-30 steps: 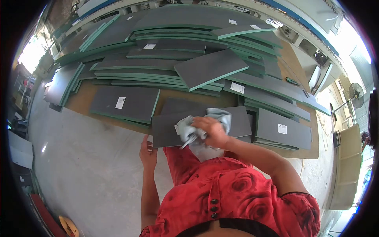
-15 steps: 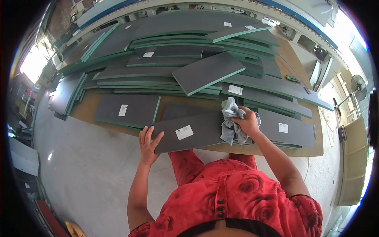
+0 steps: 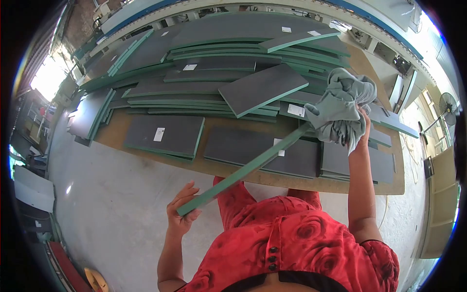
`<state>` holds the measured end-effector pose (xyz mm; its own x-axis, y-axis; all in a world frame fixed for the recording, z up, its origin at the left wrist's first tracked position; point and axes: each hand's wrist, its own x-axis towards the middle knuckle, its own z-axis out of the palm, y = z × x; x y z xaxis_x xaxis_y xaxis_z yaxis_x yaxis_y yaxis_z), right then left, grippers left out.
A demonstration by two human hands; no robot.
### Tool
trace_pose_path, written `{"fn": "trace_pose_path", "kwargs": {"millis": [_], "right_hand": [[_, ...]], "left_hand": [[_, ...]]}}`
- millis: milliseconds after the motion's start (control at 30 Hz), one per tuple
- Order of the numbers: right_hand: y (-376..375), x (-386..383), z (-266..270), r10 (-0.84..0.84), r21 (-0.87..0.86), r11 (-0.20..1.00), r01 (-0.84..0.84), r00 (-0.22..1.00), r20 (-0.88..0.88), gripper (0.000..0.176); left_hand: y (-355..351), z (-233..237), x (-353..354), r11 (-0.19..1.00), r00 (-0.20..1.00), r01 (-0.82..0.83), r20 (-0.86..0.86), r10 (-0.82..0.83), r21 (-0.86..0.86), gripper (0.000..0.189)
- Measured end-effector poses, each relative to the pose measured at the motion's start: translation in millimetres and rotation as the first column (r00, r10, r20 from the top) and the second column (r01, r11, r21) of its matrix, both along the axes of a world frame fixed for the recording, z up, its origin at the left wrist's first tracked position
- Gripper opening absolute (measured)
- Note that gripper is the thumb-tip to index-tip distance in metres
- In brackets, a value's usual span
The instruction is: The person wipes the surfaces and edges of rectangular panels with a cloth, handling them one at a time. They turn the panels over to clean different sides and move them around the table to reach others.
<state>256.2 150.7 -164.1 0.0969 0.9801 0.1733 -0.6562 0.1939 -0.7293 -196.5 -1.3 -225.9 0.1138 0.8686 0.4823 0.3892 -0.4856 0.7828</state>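
Observation:
A narrow dark board with a green edge (image 3: 244, 169) is tilted up on its side, its green edge facing me. My left hand (image 3: 180, 211) grips its near end, thumb on one side and fingers on the other. My right hand (image 3: 364, 124) is closed on a crumpled grey cloth (image 3: 344, 104) at the board's far end. The cloth covers that end and most of the fingers. Behind the raised board, a dark panel with a white label (image 3: 228, 146) lies flat on the brown table (image 3: 209, 168).
Stacks of green-edged panels (image 3: 187, 104) cover the table's back, one panel (image 3: 262, 90) lying askew on top. A labelled panel (image 3: 165, 134) lies at left, further panels (image 3: 357, 158) at right. A machine beam (image 3: 160, 17) runs behind; a fan (image 3: 447, 107) stands far right.
The board has been lifted off the panel below and turned from flat onto its edge. My right hand and the cloth rose and moved right; my left hand moved down slightly.

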Motion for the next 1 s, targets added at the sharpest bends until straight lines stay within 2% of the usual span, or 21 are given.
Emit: {"fn": "trace_pose_path", "kwargs": {"millis": [133,167,200,233,267,300,333,400,433,467,533,567,600,633,700,733,800,867,933,967,1000], "right_hand": [[-3.4,-15.1,-0.6,0.097,-0.057,0.994,-0.093,0.991,0.088,0.034],[-8.6,-28.4,8.1,0.061,-0.181,0.983,-0.029,0.983,0.173,0.039],[-11.9,-42.5,13.5,0.073,-0.183,0.982,-0.041,0.983,0.171,0.039],[-14.6,-54.2,16.1,0.119,-0.158,0.984,-0.079,0.959,0.256,0.042],[-16.8,-67.0,18.9,0.16,-0.135,0.984,-0.121,0.927,0.34,0.045],[-18.8,-83.0,23.0,0.204,-0.158,0.974,-0.164,0.937,0.284,0.049],[-17.1,-92.2,18.2,0.265,-0.147,0.963,-0.226,0.891,0.368,0.049],[-20.0,-115.7,15.9,0.439,-0.207,0.898,-0.387,0.765,0.471,0.045],[-28.7,-136.5,6.3,0.38,-0.319,0.918,-0.237,0.762,0.524,0.038],[-39.0,-158.5,4.2,0.426,-0.336,0.898,-0.283,0.748,0.509,0.032],[-35.8,-194.8,-17.9,0.525,-0.164,0.758,-0.631,0.442,0.727,0.034],[-39.0,-217.3,-39.0,0.205,0.198,0.722,-0.663,0.479,0.853,0.039],[-46.3,-235.8,-51.3,-0.068,0.402,0.647,-0.648,0.476,0.877,0.045],[-54.0,-253.5,-61.2,-0.162,0.461,0.567,-0.682,0.456,0.875,0.049],[-70.7,-276.0,-76.9,-0.205,0.335,0.48,-0.811,0.267,0.942,0.058],[-77.5,-281.2,-80.9,-0.206,0.333,0.487,-0.807,0.264,0.942,0.058],[-86.5,-287.3,-87.6,-0.359,0.276,0.441,-0.854,0.114,0.926,0.067],[-80.3,-285.8,-93.0,-0.322,0.229,0.454,-0.861,0.081,0.943,0.067],[-67.0,-279.8,-97.0,-0.295,0.167,0.535,-0.828,0.002,0.955,0.066],[-57.8,-272.7,-96.0,-0.298,0.162,0.593,-0.789,-0.029,0.954,0.065],[-46.3,-262.0,-94.7,-0.3,0.159,0.645,-0.747,-0.056,0.952,0.065]], "left_hand": [[-19.3,-27.8,-4.1,0.977,0.967,-0.107,0.211,0.145,-0.183,0.033],[-25.1,-51.1,-12.1,0.956,0.922,-0.141,0.317,0.221,-0.257,0.032],[-29.0,-65.7,-17.4,0.928,0.86,-0.166,0.412,0.302,-0.334,0.031],[-29.0,-68.6,-15.5,0.924,0.856,-0.178,0.409,0.315,-0.338,0.031],[-26.9,-71.7,-10.4,0.911,0.777,-0.188,0.512,0.367,-0.367,0.031],[-24.4,-71.9,-5.0,0.898,0.682,-0.194,0.603,0.413,-0.395,0.031],[-21.7,-70.8,-1.2,0.894,0.678,-0.206,0.601,0.423,-0.398,0.031],[-15.0,-67.6,3.9,0.844,0.497,-0.119,0.705,0.507,-0.523,0.037],[-12.6,-65.6,5.4,0.843,0.496,-0.125,0.703,0.511,-0.524,0.037],[-10.4,-63.4,6.6,0.837,0.49,-0.08,0.71,0.506,-0.542,0.041],[-7.9,-62.6,9.6,0.829,0.487,-0.03,0.716,0.5,-0.558,0.046],[-5.8,-64.0,11.1,0.807,0.444,-0.066,0.707,0.55,-0.587,0.05],[-3.1,-66.7,11.7,0.781,0.401,-0.097,0.694,0.598,-0.616,0.054],[-4.9,-79.7,2.3,0.82,0.518,-0.025,0.694,0.5,-0.572,0.052],[-8.5,-105.8,-16.4,0.873,0.703,0.127,0.664,0.256,-0.472,0.048],[-4.9,-84.8,-1.1,0.821,0.084,0.459,0.937,0.339,-0.338,0.052],[-8.6,-76.0,10.8,0.82,0.097,0.446,0.93,0.354,-0.358,0.057],[-7.4,-77.0,12.2,0.822,0.107,0.429,0.925,0.366,-0.374,0.062],[-10.0,-84.3,10.1,0.81,0.173,0.277,0.856,0.486,-0.516,0.06],[-5.4,-95.1,7.0,0.785,0.317,0.066,0.759,0.568,-0.616,0.057],[-8.7,-101.7,4.2,0.787,0.306,0.052,0.76,0.573,-0.614,0.057]]}}
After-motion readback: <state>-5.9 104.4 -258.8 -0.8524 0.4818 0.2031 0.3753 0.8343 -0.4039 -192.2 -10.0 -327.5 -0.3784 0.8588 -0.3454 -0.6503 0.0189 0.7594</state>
